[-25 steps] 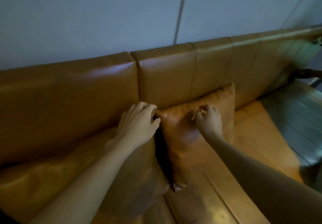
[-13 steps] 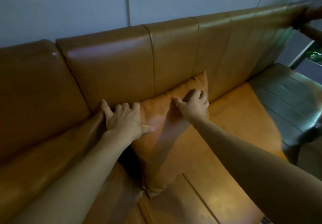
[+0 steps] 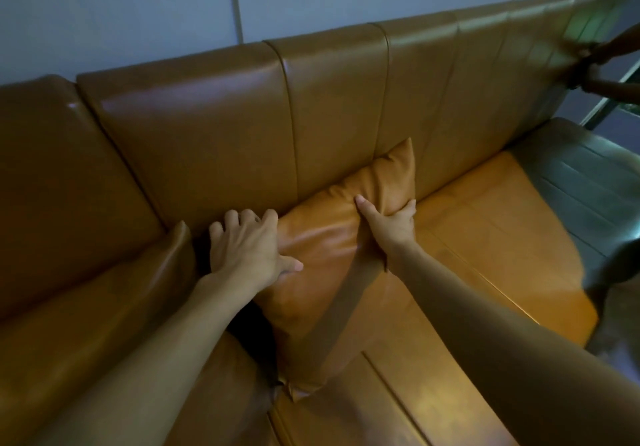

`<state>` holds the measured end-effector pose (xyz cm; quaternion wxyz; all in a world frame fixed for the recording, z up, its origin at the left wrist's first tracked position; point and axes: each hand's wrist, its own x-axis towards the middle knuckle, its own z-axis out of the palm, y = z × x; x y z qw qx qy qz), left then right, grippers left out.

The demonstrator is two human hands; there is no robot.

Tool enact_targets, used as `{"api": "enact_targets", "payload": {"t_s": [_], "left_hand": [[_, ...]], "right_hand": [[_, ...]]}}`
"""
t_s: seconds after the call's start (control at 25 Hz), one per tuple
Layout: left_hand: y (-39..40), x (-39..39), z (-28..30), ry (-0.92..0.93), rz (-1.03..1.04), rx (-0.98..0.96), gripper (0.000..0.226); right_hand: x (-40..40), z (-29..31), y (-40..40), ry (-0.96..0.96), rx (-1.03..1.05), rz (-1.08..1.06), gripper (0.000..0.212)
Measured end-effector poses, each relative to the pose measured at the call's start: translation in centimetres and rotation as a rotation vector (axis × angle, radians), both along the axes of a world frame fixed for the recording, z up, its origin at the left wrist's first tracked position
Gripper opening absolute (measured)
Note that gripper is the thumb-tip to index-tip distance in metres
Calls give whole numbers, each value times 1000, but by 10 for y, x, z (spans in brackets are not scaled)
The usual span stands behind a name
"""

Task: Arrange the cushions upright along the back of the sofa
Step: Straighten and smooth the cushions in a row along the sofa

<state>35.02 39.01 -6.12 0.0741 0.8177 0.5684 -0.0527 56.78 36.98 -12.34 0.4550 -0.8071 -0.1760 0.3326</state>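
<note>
From the head view we see 2 tan leather cushions on a tan sofa [image 3: 214, 126]. The right cushion [image 3: 325, 255] leans tilted against the sofa's backrest, its top corner pointing up along a seam and its lower corner down on the seat. Our left hand [image 3: 247, 251] clasps that cushion's left edge, thumb pressed on the front face and fingers curled over the top toward the backrest. Our right hand [image 3: 389, 222] pinches the cushion's upper right part, thumb on the front and fingers wrapped round the right side. The left cushion [image 3: 114, 289] lies just beside it, with a dark gap between the 2.
</note>
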Motion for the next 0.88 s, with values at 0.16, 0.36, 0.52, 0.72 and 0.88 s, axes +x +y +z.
{"api": "enact_targets", "payload": {"t_s": [0.16,0.36,0.52,0.72,0.88], "left_hand": [[-5,3,11,-77,-17,132,64],[-10,-1,22,-43,-40,215,64],[-8,-11,10,8,0,109,77],[-3,-15,4,45,-6,71,92],[-3,-26,14,-25,-22,26,89]], "right_hand": [[0,3,-6,48,140,-24,129],[0,16,-4,64,220,6,133],[-12,8,-4,34,165,19,124],[-13,14,-2,37,70,60,123],[1,18,-11,-45,44,31,107]]}}
